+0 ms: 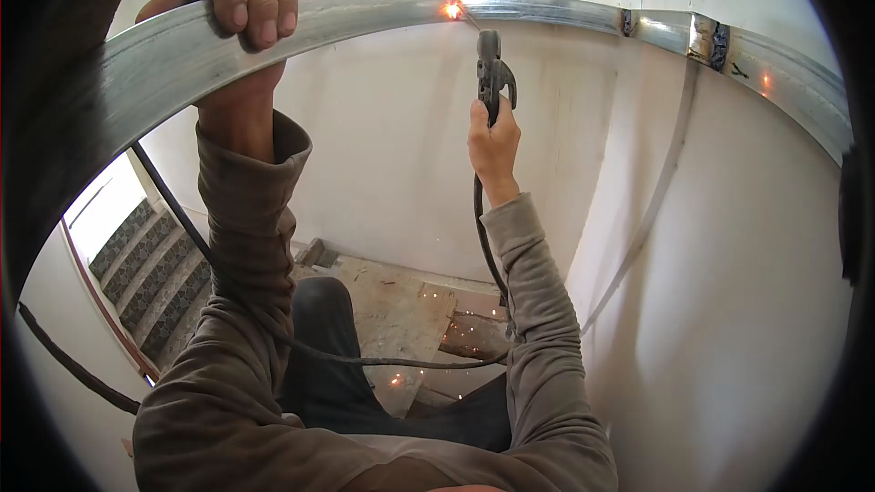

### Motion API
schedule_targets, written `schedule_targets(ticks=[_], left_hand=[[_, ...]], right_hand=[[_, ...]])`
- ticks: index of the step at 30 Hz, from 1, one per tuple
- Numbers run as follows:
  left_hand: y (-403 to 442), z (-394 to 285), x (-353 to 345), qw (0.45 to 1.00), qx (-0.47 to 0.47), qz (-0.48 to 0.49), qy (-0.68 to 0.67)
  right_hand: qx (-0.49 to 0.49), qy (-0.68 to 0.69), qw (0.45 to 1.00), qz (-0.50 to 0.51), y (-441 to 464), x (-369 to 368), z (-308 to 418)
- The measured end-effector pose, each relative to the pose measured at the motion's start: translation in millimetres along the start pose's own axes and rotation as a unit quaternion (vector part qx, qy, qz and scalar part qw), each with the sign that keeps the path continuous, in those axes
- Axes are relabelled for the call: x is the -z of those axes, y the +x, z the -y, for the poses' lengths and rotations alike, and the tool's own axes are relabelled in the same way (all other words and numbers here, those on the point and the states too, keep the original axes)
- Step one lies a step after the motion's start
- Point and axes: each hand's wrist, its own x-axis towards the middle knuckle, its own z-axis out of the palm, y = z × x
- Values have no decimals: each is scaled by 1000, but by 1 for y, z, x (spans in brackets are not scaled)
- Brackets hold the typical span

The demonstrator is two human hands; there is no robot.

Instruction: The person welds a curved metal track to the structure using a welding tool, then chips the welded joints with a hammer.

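Note:
My left hand is closed over the top edge of a long metal beam, its fingers hooked down the near face. Raised before the wall, my right hand grips the handle of a black welding electrode holder. A thin electrode runs from its jaw up to the beam, where a bright orange glow burns at the joint. From the holder's lower end hangs a black cable. Further right along the beam are dark weld marks, with a small glowing spot beyond them.
Sparks fall toward the floor below, near a dark rectangular patch. Another stretch of cable crosses in front of my body. Patterned stairs lie at lower left. A pale wall stands close behind the beam.

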Motion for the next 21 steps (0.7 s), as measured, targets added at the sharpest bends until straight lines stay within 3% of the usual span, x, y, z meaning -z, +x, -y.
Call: schedule_targets(ticks=[4, 6, 7, 10, 21], left_hand=[[6, 5, -1, 998, -42, 46, 9], [2, 5, -8, 999, 8, -31, -15], [2, 8, -4, 1000, -7, -14, 0], [2, 2, -5, 1000, 1, -19, -7], [2, -1, -8, 999, 6, -32, 5]], right_hand=[[176, -12, 981, -78, 5, -8, -3], [12, -14, 1000, -7, 2, -1, 5], [-14, -3, 1000, 22, 3, 2, 7], [24, 4, 1000, -7, 1, -3, 5], [-13, 1, 1000, 3, -3, 2, 16]])
